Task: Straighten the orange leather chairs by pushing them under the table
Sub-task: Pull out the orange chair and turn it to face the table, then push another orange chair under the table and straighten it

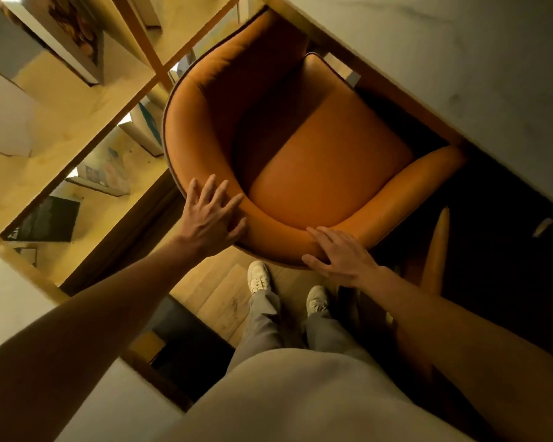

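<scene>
Beside table [460, 59], both splayed hands, left hand [209, 218] and right hand [339, 255], press chair [316, 154] backrest.

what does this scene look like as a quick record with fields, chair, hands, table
chair: orange leather chair, seat front partly under the table edge
table: pale top, upper right
left hand: left hand flat on the curved backrest, fingers spread
right hand: right hand resting on the backrest rim
second chair: orange edge at right, mostly hidden
floor: wood

No legible text; white lettering on the dark mat [43, 220] too blurred
</scene>
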